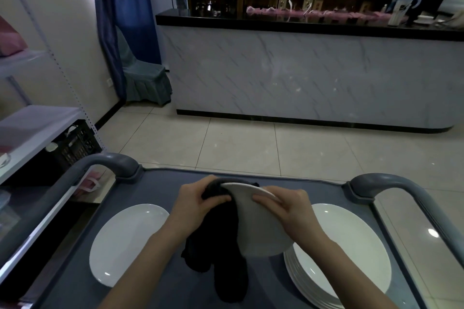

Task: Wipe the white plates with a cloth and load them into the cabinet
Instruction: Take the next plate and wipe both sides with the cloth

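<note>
Over the grey cart top I hold one white plate tilted up on edge. My right hand grips its right rim. My left hand grips a black cloth against the plate's upper left rim; the cloth hangs down to the cart. A single white plate lies flat on the cart at the left. A stack of several white plates sits at the right.
Grey cart handles rise at the left and right. White metal shelving with a black crate stands left. A marble-fronted bar counter crosses the room ahead, over tiled floor.
</note>
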A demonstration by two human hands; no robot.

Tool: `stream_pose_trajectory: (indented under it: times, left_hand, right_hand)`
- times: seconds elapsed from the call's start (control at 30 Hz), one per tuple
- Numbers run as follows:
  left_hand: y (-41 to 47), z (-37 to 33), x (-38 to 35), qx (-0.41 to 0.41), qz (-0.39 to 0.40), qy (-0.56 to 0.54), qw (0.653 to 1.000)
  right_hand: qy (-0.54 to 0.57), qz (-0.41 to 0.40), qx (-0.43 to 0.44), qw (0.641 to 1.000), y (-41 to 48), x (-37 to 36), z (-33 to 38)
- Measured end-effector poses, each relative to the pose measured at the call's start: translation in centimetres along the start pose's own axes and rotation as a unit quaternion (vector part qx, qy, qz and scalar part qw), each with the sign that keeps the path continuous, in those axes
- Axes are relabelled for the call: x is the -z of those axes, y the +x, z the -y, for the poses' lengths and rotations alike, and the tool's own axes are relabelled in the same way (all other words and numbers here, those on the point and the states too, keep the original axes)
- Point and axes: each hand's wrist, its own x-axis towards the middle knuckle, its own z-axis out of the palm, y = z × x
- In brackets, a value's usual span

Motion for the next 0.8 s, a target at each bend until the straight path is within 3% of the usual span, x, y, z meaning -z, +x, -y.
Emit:
stream_pose_trajectory:
  times: [0.13,0.2,0.37,0.5,0.67,0.8]
  left_hand:
    - [-1.2,1.4,-0.4,0.14,-0.077,-0.157,0.975]
    - [-1.4,1.8,-0.4,0.153,-0.08,-0.159,0.972]
    - [-0.2,1.2,0.7,0.048,-0.011,-0.014,0.999]
    - [1.0,0.2,0.2,-0.035,0.07,0.07,0.994]
    - [0.9,0.8,-0.1,0.042,-0.039,-0.04,0.998]
    - [-0.3,2.1,-0.8,0.185,-0.112,-0.2,0.956]
  right_hand:
    - [0.142,-0.082,-0.118,0.979,-1.0,-0.2,0.5]
    - [0.153,-0.086,-0.143,0.974,-1.2,-0.4,0.4]
    - [0.022,0.003,-0.044,0.999,0.6,0.9,0.0]
    - [-0.099,0.088,0.045,0.99,2.0,0.2,0.0]
    - [0.023,-0.017,-0.04,0.999,1.0,0.0,-0.2]
    - [0.148,-0.116,-0.168,0.968,-0.3,-1.0,-0.4]
